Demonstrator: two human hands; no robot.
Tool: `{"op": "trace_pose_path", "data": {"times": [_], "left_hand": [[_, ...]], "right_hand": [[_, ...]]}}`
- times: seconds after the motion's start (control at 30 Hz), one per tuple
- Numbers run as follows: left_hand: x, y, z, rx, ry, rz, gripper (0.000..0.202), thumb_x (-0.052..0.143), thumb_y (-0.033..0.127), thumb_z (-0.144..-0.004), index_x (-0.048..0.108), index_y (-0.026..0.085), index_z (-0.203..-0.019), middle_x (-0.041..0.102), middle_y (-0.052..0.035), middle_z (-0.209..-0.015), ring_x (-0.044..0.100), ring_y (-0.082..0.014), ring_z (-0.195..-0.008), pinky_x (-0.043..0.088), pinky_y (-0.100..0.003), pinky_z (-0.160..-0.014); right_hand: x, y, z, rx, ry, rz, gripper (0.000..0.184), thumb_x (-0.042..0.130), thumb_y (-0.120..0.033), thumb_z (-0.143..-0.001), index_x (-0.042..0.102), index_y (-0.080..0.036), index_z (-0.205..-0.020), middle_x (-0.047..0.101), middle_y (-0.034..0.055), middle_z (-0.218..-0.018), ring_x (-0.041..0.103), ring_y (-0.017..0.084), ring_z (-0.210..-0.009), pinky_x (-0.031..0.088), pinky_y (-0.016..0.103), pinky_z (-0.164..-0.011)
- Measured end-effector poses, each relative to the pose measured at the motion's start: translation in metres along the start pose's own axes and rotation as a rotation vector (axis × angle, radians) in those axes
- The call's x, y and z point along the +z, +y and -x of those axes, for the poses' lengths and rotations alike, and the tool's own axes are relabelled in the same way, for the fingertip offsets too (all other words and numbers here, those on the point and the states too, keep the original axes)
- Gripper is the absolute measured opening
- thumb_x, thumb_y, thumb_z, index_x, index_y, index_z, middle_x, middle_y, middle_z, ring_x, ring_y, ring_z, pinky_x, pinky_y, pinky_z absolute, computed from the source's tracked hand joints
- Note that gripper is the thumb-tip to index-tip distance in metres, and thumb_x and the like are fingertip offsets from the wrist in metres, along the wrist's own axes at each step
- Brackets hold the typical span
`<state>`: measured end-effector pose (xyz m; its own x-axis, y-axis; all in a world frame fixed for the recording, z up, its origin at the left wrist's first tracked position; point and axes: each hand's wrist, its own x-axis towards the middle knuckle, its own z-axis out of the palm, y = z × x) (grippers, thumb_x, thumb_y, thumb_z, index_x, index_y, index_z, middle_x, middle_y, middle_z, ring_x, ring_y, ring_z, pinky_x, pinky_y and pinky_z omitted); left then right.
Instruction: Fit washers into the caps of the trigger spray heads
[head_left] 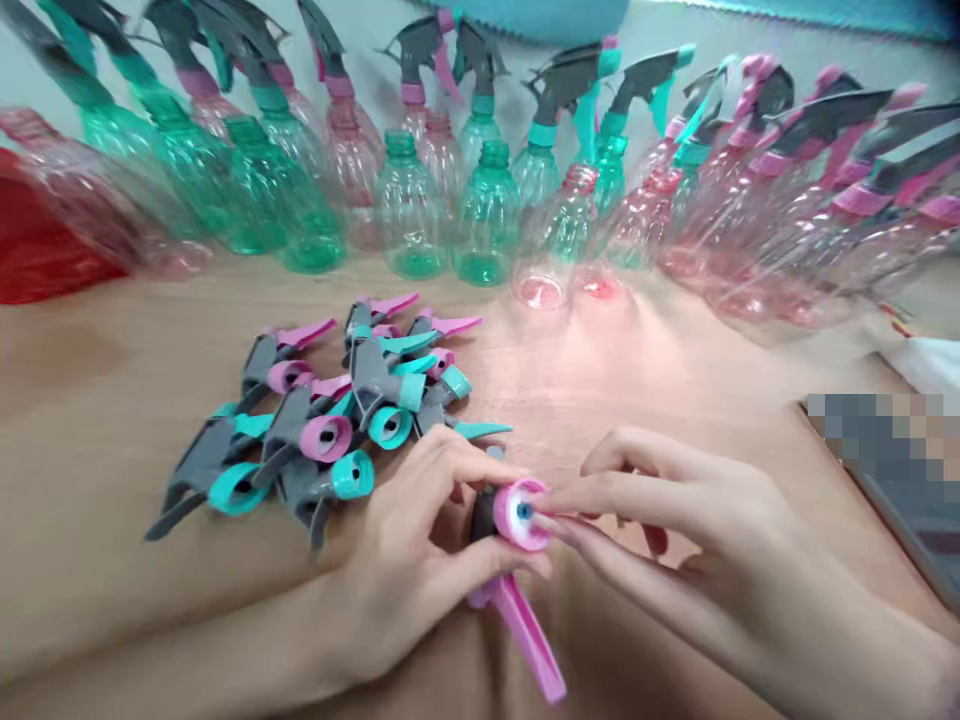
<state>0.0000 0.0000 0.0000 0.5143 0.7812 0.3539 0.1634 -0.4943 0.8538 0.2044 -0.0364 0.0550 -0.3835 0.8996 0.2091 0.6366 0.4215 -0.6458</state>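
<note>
My left hand [420, 545] grips a grey spray head [484, 515] whose pink collar [529, 540] faces up toward me. Its pink trigger [529, 640] points down toward the front. Inside the collar shows a white ring with a small blue centre. The thumb and index finger of my right hand [675, 520] come together at the collar's opening; whatever lies between the tips, if anything, is hidden. Left of my hands lies a pile of loose grey spray heads [289, 420] with pink or turquoise collars and triggers.
Along the back stand green bottles [486, 215] and clear pinkish bottles [574, 225], several fitted with spray heads. Something red [52, 240] sits at the far left. A dark flat device [892, 500], partly pixelated, lies at the right edge of the wooden table [187, 620].
</note>
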Motion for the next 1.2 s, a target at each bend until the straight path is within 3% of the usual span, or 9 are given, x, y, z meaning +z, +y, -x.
{"op": "trace_pose_path", "data": {"times": [0.2, 0.37, 0.63, 0.93, 1.2], "left_hand": [[0.002, 0.0, -0.004, 0.131, 0.053, -0.061, 0.028, 0.077, 0.023, -0.075, 0.06, 0.018, -0.097, 0.062, -0.0011, -0.084, 0.055, -0.0167, -0.079, 0.046, -0.031, -0.07], [0.0, 0.001, -0.004, 0.222, 0.021, -0.098, 0.025, 0.075, 0.021, -0.078, 0.059, 0.016, -0.097, 0.064, -0.0015, -0.085, 0.055, -0.0164, -0.081, 0.046, -0.031, -0.073], [-0.005, -0.002, -0.002, 0.071, -0.062, 0.004, 0.02, 0.072, 0.023, -0.08, 0.06, 0.019, -0.095, 0.06, -0.0007, -0.086, 0.054, -0.0154, -0.081, 0.045, -0.028, -0.07], [-0.004, -0.003, -0.003, 0.073, -0.086, 0.012, 0.018, 0.072, 0.021, -0.08, 0.061, 0.019, -0.093, 0.062, 0.0, -0.085, 0.053, -0.0151, -0.082, 0.045, -0.028, -0.069], [-0.004, 0.002, -0.006, 0.116, -0.15, 0.035, 0.013, 0.07, 0.021, -0.081, 0.06, 0.017, -0.088, 0.062, 0.0002, -0.084, 0.052, -0.0149, -0.081, 0.046, -0.029, -0.075]], "right_hand": [[0.007, 0.001, 0.003, -0.072, 0.0, 0.028, 0.018, 0.054, -0.013, -0.087, 0.068, -0.019, -0.097, 0.059, -0.001, -0.065, 0.05, 0.012, -0.062, 0.04, 0.021, -0.051], [0.006, 0.001, -0.004, 0.013, -0.101, -0.149, 0.016, 0.053, -0.012, -0.088, 0.068, -0.018, -0.086, 0.063, -0.0004, -0.067, 0.052, 0.011, -0.061, 0.043, 0.023, -0.057], [0.014, 0.006, -0.007, 0.093, -0.096, -0.24, 0.015, 0.057, -0.016, -0.086, 0.064, -0.02, -0.098, 0.063, -0.0016, -0.079, 0.057, 0.008, -0.063, 0.047, 0.02, -0.057], [0.011, 0.008, -0.009, 0.028, -0.066, -0.179, 0.005, 0.06, -0.015, -0.084, 0.059, -0.019, -0.083, 0.059, -0.0034, -0.077, 0.054, 0.007, -0.065, 0.046, 0.019, -0.061], [0.0, 0.007, -0.013, -0.037, -0.248, -0.194, 0.006, 0.059, -0.012, -0.083, 0.06, -0.016, -0.087, 0.06, 0.0015, -0.086, 0.056, 0.01, -0.079, 0.047, 0.021, -0.069]]}}
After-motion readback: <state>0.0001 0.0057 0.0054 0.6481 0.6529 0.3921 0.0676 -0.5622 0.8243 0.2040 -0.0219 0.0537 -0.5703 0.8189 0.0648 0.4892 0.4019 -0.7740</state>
